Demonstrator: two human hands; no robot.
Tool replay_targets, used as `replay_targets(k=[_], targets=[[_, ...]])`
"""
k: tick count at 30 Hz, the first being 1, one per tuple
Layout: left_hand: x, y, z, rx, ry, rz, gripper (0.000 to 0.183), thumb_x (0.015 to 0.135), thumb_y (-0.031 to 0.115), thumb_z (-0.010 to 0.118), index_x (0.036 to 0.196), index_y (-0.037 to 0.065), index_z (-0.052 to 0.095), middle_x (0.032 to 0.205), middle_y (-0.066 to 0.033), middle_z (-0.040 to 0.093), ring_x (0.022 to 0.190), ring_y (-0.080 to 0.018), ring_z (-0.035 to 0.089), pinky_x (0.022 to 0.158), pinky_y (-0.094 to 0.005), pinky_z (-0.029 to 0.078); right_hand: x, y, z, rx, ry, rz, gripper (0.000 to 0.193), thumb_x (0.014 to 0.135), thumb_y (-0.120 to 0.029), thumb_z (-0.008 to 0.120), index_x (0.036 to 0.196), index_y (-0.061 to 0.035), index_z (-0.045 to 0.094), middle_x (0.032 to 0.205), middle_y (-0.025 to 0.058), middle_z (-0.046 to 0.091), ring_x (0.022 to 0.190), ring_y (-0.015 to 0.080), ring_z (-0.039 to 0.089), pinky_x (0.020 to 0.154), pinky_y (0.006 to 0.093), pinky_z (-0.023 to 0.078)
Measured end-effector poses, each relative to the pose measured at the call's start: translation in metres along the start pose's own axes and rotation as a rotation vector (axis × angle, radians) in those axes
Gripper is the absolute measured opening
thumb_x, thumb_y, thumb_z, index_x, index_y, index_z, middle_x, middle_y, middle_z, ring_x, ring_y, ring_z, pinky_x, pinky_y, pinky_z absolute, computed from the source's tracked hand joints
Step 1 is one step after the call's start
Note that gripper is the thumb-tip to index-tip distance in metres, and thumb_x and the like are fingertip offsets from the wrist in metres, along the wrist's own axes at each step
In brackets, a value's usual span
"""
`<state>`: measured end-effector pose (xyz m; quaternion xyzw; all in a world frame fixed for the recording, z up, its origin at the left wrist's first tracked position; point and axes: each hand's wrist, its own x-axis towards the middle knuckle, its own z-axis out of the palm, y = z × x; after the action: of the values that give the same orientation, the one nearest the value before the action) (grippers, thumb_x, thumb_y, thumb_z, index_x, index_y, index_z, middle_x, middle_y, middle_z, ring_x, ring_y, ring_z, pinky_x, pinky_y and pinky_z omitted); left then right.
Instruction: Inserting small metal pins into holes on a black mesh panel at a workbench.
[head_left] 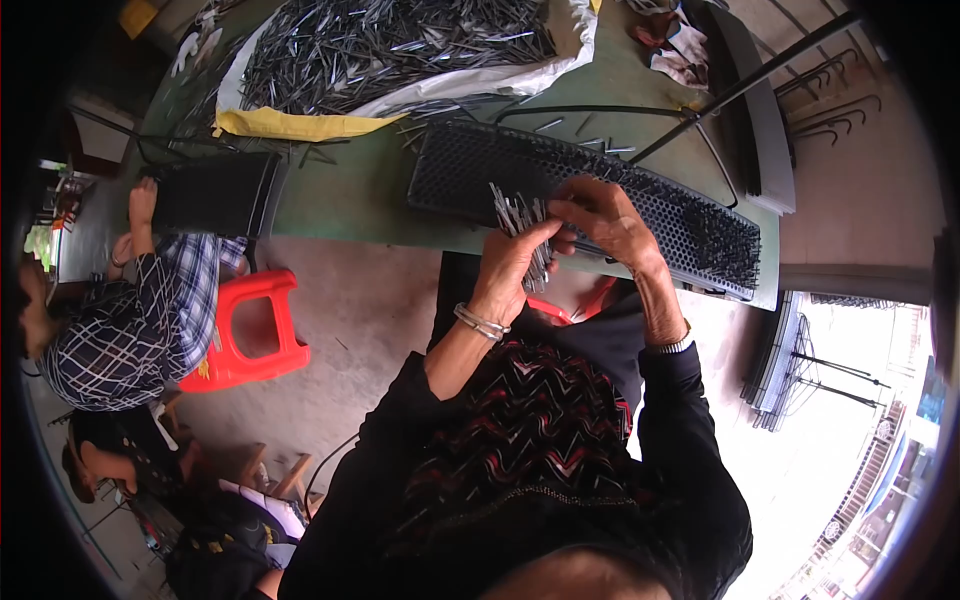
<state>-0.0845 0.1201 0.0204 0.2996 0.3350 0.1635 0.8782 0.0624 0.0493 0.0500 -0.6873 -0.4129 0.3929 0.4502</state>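
Observation:
My left hand (507, 268) is closed round a loose bundle of thin grey metal rods (512, 210), whose ends fan out above the thumb and below the fingers. Beside the bundle, close to the left thumb tip, my right hand (617, 228) is curled in a pinch; whatever lies between its fingertips is too small or hidden to make out. Both hands are over the near edge of a long dark tray full of round holes (465, 165). Dark rods (722, 240) stand packed in the holes at its right end.
Behind the tray, a large heap of rods (400, 45) lies on a white and yellow sack (300, 125) on the green table (330, 205). A black bar (755, 85) slants across at right. Left, a person (110, 320) works at another dark tray (215, 195), near a red stool (255, 335).

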Motion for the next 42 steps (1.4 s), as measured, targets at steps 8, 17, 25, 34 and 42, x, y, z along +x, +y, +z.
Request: replay_targets(k=[8,17,25,34,42], targets=[[0.001,-0.001,0.004,-0.014,-0.019,0.000,0.018,0.086,0.013,0.066,0.099,0.001,0.066,0.086,-0.0104,0.072,0.074,-0.0177,0.070,0.050,-0.0252,0.046,-0.004,-0.003,-0.007,-0.003,0.021,0.049,0.018,0.087,-0.013,0.063,0.096,0.0019,0.063,0.080,0.0060,0.064,0.076,0.0085,0.056,0.068,0.0250,0.046],[-0.003,0.001,0.008,0.045,0.053,0.036,0.018,0.088,0.011,0.063,0.102,0.000,0.066,0.086,-0.0117,0.071,0.072,-0.0192,0.070,0.047,-0.0266,0.046,-0.002,-0.001,0.000,0.128,0.055,0.075,0.014,0.086,-0.008,0.064,0.090,0.0052,0.061,0.076,0.0075,0.062,0.068,0.0113,0.059,0.061,0.0265,0.050],[-0.001,-0.001,0.006,-0.013,0.050,0.033,0.020,0.087,0.013,0.066,0.103,0.001,0.064,0.088,-0.0127,0.070,0.074,-0.0217,0.070,0.050,-0.0277,0.051,-0.005,0.000,0.010,0.284,0.132,0.068,0.013,0.088,-0.006,0.060,0.093,0.0056,0.058,0.081,0.0093,0.063,0.068,0.0121,0.060,0.059,0.0267,0.052],[-0.005,0.001,0.010,0.016,0.079,0.089,0.020,0.088,0.013,0.063,0.102,0.000,0.065,0.086,-0.0119,0.070,0.073,-0.0184,0.069,0.049,-0.0283,0.050,-0.007,-0.004,0.015,0.211,0.124,0.115,0.019,0.088,-0.006,0.061,0.102,0.0059,0.059,0.087,0.0109,0.064,0.075,0.0149,0.065,0.065,0.0272,0.056],[-0.004,-0.003,0.011,-0.047,0.135,0.039,0.018,0.089,0.015,0.063,0.101,0.002,0.066,0.087,-0.0087,0.069,0.071,-0.0165,0.068,0.047,-0.0281,0.051,-0.008,-0.005,0.021,0.237,0.167,0.135,0.019,0.089,-0.007,0.060,0.104,0.0047,0.059,0.087,0.0104,0.065,0.075,0.0146,0.065,0.064,0.0270,0.056]])
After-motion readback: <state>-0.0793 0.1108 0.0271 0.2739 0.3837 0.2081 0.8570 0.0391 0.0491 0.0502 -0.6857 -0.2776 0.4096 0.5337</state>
